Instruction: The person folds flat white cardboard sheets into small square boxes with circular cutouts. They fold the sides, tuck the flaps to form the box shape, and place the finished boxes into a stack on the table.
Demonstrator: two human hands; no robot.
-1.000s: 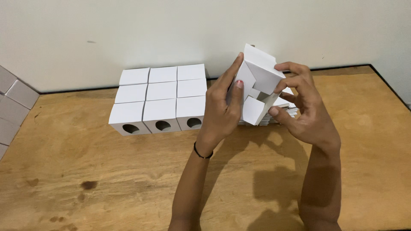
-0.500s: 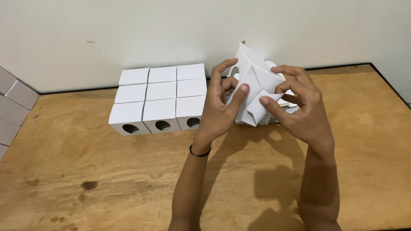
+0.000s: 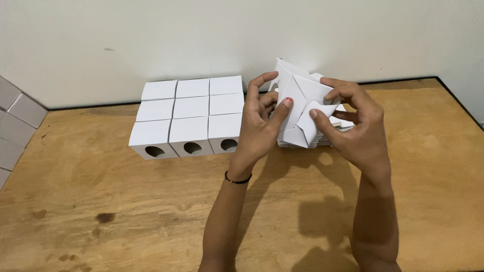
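Folding a white carton (image 3: 301, 108), both hands' grip holds it beside stacked boxes (image 3: 191, 113).

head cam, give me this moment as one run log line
left hand: grips half-folded white box | right hand: pressing its flap | finished boxes: three-by-three block, left | flat blanks: stacked behind hands | wooden table

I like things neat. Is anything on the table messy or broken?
Nothing looks broken. The nine finished white cardboard boxes sit in a tidy block near the wall. Only the half-folded white cardboard box, held between the left hand and right hand, looks crooked, its flaps open. Dark stains mark the wooden table.
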